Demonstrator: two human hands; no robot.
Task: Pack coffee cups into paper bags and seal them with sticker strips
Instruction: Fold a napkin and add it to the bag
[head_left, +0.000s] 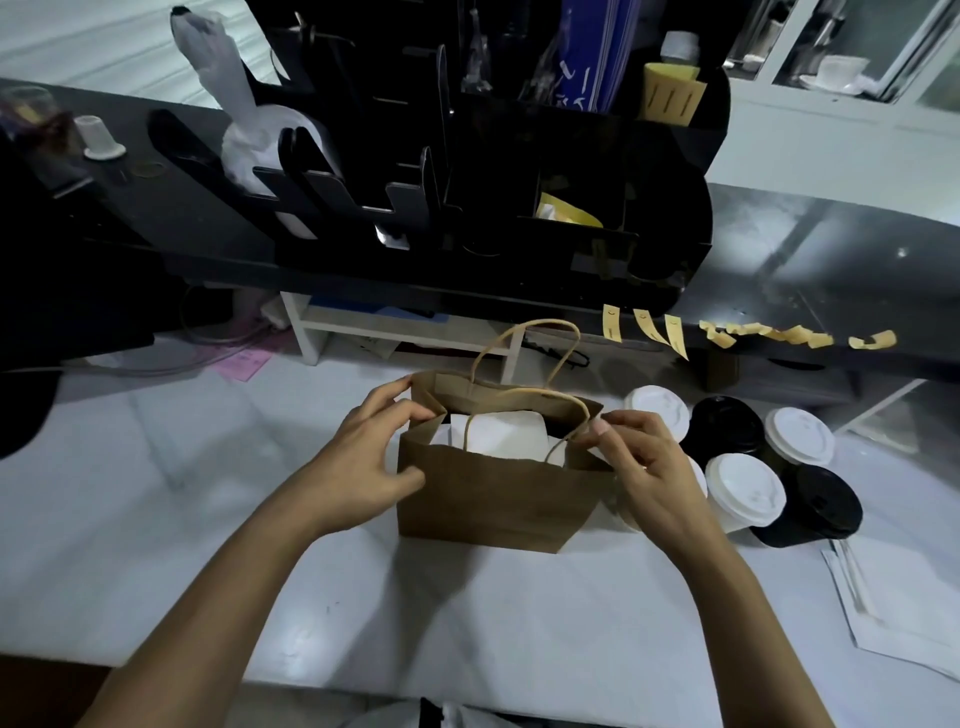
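Paper bag (493, 499) upright on counter (156, 545), between both hands. Left hand (363, 457) pinches the bag's left rim, right hand (644, 462) pinches the right rim. White lid (504, 434) visible inside. Cups (748, 488) with white and black lids cluster just right of right hand. Sticker strips (644, 327) hang off shelf edge beyond right hand.

White contents (501, 434) sit inside the bag (493, 499), walls hiding their lower part; kind cannot be told. A cup right of the bag is mostly hidden behind the right hand (641, 467). Papers (904, 608) at lower right run off the frame.
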